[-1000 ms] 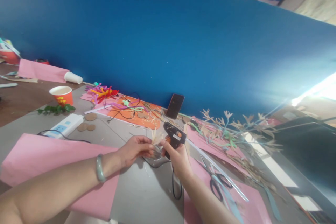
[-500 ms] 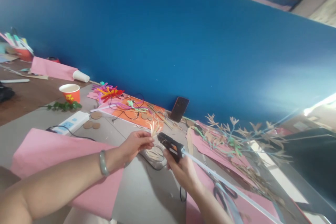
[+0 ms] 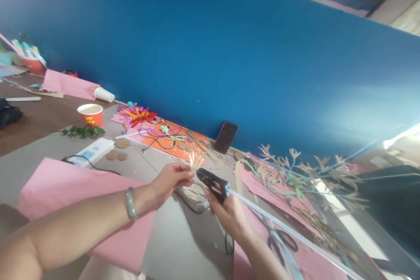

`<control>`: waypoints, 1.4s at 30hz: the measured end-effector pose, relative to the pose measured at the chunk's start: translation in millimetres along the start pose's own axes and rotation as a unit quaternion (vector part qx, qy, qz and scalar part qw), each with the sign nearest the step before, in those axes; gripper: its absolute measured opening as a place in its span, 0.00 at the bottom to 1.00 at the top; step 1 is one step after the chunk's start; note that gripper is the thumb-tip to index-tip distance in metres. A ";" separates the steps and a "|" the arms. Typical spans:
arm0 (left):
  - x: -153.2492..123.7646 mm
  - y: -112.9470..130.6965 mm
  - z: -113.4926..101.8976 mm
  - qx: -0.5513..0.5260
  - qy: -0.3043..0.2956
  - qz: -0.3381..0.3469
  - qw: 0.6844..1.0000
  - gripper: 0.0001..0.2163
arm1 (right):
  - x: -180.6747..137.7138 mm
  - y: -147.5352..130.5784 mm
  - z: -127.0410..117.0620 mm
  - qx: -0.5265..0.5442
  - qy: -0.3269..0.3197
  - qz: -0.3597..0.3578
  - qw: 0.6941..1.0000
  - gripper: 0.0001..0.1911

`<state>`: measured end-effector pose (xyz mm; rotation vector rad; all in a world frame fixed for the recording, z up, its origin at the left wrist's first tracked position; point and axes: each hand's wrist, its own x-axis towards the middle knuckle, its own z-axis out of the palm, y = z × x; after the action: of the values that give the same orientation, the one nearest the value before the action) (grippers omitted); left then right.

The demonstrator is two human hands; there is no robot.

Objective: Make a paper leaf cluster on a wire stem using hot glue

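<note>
Black glue gun (image 3: 212, 183), pale splayed strips (image 3: 194, 160)

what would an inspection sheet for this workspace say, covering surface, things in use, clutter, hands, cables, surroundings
Surface: gray table, partly covered by pink paper
Things in use: glue gun with clear stick behind; its tip close to pale strips, contact unclear
Clutter: paper cup, colorful fuzzy stems, orange sheet
Hands: left hand pinches the strips between its fingers; right hand grips the glue gun
Cables: black cord by power strip; thin cord over the orange sheet
Surroundings: blue wall, phone propped upright before it
</note>
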<state>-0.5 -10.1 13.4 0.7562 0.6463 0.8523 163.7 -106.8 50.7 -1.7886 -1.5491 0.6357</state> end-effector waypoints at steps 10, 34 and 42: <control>-0.5 -1.2 0.0 -0.003 0.003 0.002 1.000 0.15 | 0.3 2.1 -0.4 -0.014 -0.020 -0.001 1.000 0.20; -4.8 4.8 4.3 -0.006 0.008 0.004 1.000 0.14 | 0.1 2.2 -1.6 -0.028 -0.032 -0.004 0.999 0.24; -4.6 2.6 3.9 -0.004 0.003 0.001 1.000 0.14 | 1.3 3.6 -0.6 -0.010 -0.027 0.010 1.000 0.24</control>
<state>-0.9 -14.0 18.6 0.7463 0.6476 0.8588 166.8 -105.8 48.4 -1.8185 -1.5808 0.6859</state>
